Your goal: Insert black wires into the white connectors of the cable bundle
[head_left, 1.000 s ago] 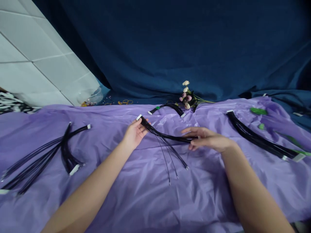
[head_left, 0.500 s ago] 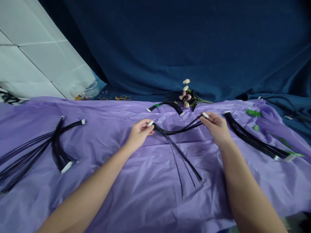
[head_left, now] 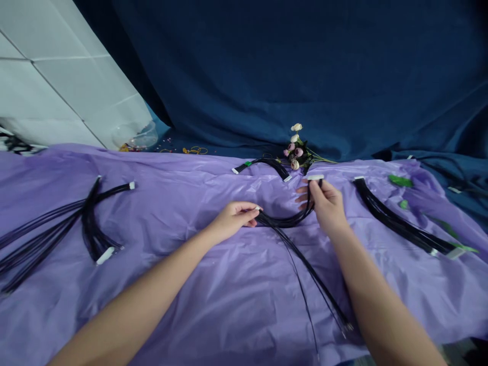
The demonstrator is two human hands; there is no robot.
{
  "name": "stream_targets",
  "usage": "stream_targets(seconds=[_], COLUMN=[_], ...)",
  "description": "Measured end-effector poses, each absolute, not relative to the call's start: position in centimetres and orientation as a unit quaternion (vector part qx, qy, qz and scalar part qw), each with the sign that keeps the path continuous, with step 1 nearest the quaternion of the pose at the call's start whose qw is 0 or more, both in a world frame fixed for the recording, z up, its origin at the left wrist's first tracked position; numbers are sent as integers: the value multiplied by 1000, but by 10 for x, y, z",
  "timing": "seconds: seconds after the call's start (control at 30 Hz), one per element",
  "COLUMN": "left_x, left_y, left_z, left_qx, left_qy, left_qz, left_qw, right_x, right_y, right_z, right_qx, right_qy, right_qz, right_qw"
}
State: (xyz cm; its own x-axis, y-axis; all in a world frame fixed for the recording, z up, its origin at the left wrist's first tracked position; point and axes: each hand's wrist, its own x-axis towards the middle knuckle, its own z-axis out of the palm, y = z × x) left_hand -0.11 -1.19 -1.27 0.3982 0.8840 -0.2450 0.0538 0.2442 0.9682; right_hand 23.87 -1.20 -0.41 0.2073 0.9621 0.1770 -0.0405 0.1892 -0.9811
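Note:
A black wire harness hangs between my two hands above the purple cloth. My left hand is closed on one end, where a small white connector shows at the fingertips. My right hand pinches the other end just below a wide white connector, its outer fingers spread behind the wires. Between the hands the wires sag in a curve. From the left end several loose wires trail down to the right, with bare-looking tips.
More black wire harnesses lie crossed at left. Another thick harness lies at right, and a short one with green tape at the back. Artificial flowers rest on the back edge. A clear plastic bowl stands back left.
Both hands have come closer together; the left moved right and slightly down. The right hand's connector has turned level, the wires between now sag, and the loose ends shifted right and down.

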Motion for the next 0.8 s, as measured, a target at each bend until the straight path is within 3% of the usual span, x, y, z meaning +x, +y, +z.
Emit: stream_targets(seconds=[0.2, 0.6, 0.8], left_x=[2, 8, 11], left_y=[-17, -29, -31], left_z=[-7, -13, -12], left_qx=[545, 659, 682], left_qy=[430, 419, 437], left_qz=[316, 370, 362], left_qw=[647, 503, 461], right_x=[209, 186, 184], right_y=[-22, -23, -24], right_z=[-7, 1, 1], right_qx=[-479, -524, -509], right_qy=[-678, -770, -783], right_qz=[348, 200, 187], right_qw=[435, 304, 305])
